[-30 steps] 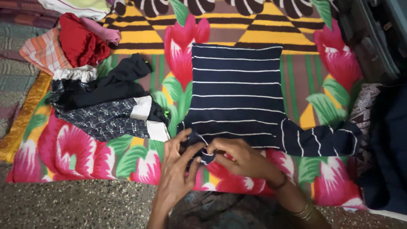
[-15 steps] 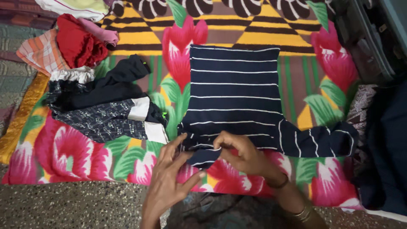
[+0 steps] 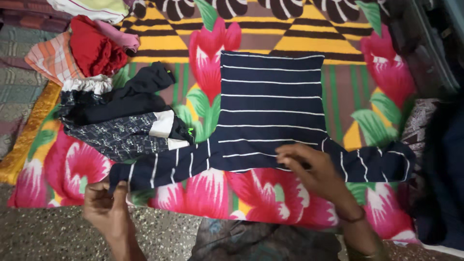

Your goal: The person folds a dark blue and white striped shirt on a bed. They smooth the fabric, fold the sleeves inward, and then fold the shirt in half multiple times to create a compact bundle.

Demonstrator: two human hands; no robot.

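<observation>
Striped shirt [image 3: 270, 108] (sleeve outstretched) between both hands

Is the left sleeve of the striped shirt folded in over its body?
No: the left hand holds the sleeve stretched outward from the striped shirt.

Left sleeve [image 3: 159, 166] of the striped shirt [image 3: 270, 108], bunched at the near hem a second ago, now drawn out flat to the left. Left hand [image 3: 104, 205] moved well left, pinching the cuff (fingers [image 3: 118, 193] closed on it). Right hand [image 3: 309, 169] shifted slightly right, now pressing flat on the hem.
</observation>
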